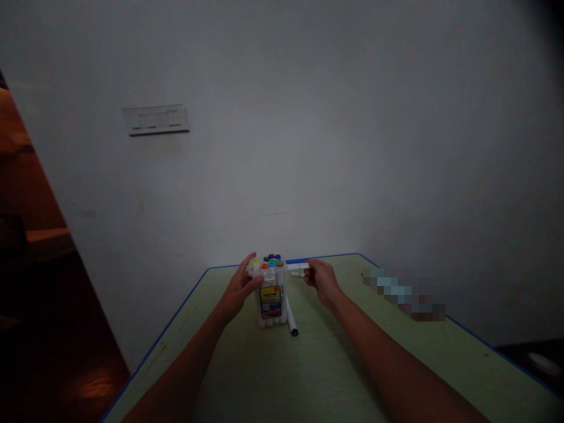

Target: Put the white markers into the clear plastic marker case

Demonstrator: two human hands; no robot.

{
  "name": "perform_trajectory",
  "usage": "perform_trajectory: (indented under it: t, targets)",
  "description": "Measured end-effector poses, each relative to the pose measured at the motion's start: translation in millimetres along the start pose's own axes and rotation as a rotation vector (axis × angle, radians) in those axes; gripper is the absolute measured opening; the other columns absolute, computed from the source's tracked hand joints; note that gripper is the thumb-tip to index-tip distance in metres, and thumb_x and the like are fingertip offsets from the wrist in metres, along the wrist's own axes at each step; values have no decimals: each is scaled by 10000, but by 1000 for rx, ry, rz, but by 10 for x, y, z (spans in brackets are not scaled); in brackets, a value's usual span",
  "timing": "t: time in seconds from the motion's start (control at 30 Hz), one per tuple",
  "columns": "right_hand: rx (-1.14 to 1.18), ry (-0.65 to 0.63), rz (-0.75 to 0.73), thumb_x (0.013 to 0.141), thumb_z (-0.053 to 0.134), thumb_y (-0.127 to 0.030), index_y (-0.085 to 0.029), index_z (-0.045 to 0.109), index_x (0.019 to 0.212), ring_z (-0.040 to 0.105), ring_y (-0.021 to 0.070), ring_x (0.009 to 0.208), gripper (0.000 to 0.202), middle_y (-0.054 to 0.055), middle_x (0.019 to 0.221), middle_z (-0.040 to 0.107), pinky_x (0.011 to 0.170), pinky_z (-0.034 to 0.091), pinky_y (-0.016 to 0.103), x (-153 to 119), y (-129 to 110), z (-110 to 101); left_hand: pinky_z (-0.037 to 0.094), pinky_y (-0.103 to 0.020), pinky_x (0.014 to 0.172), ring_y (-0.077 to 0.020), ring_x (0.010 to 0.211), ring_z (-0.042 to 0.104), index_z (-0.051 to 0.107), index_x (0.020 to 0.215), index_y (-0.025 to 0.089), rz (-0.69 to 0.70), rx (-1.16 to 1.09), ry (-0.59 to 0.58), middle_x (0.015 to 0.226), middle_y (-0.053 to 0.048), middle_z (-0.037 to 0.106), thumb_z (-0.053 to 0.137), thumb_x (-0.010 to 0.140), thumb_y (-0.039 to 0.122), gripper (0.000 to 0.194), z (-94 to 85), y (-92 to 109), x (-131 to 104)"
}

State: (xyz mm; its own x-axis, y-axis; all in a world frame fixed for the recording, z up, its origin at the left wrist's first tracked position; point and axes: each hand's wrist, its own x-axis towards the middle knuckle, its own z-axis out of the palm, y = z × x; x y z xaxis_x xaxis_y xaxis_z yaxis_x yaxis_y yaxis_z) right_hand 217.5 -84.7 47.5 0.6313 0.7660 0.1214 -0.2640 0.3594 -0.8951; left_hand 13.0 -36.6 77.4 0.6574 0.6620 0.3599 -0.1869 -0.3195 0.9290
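Note:
A clear plastic marker case [270, 302] stands upright on the table, filled with several white markers whose coloured caps show at the top. My left hand [242, 288] wraps round the left side of the case near its rim. To the right of the case, my right hand [322, 281] pinches a white marker [298, 267], held level with its far end close to the case's rim. Another marker [291, 320] with a dark end lies on the table against the right side of the case. Behind the held one, part of a further white marker [298, 274] shows.
The pale green table [238, 376] has a blue edge and meets a grey wall [308, 147]. A switch plate [156, 120] is on the wall at left. A blurred-out patch [405, 294] covers something at the table's right edge. A dark doorway opens at far left.

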Motion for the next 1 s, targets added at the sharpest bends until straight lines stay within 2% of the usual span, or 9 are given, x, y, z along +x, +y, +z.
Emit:
perform_trajectory:
  t: [0.37,0.67,1.0]
  targets:
    - [-17,3,-8,572,512,-236,-158,525,588,396,67,318,81,-62,393,463,314,256,184,-3,-12,-1,436,-360,885,-215,975,563,144,1334,136,10,-18,-1,1107,-132,562,609,681,413,848,17,-25,6]
    - [-15,-2,-7,570,507,-237,-159,519,590,394,66,320,81,-65,395,454,314,244,184,1,-4,0,477,-351,820,-198,910,589,156,1319,188,-19,-31,6,1070,-114,569,672,649,299,852,27,-68,15]
    - [-30,4,-9,581,502,-239,-159,519,588,396,69,320,82,-65,394,454,318,254,189,-8,-15,3,474,-358,832,-193,910,588,155,1322,200,-14,-37,-4,1070,-108,569,662,665,283,834,13,-60,0]
